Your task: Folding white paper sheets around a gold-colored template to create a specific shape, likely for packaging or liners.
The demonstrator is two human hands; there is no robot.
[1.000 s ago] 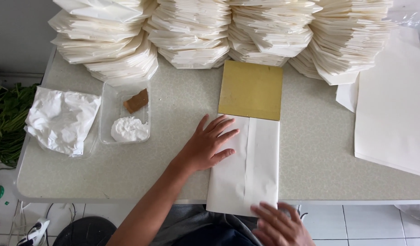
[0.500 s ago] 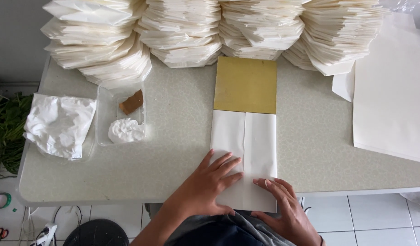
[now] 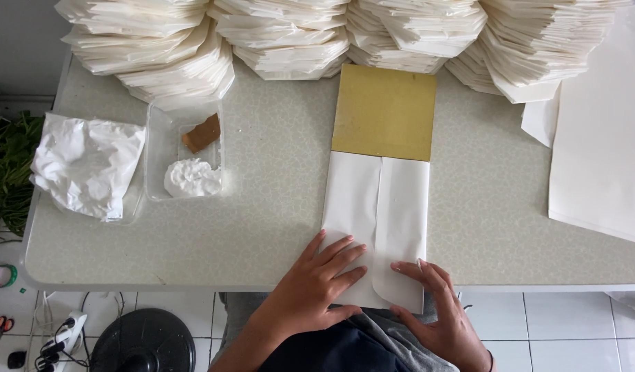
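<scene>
From your head camera, the folded white paper (image 3: 376,220) lies lengthwise on the speckled table (image 3: 276,207), its near end at the table's near edge and its far end butting against a mustard-yellow board (image 3: 384,111) that sticks out beyond it. The paper is wrapped into a long flat sleeve, two flaps meeting in a seam that runs down its middle, with the right flap's near corner curling up a little. Your left hand (image 3: 317,279) is spread flat, fingers fanned, pressing the paper's near left part without gripping anything. Your right hand (image 3: 438,306) rests open on the near right corner, fingertips on the sheet. To the left sit a clear plastic tub (image 3: 183,148) holding white paste and a brown block, and a crumpled white bag (image 3: 87,165). Stacks of folded white paper (image 3: 317,34) line the far edge.
</scene>
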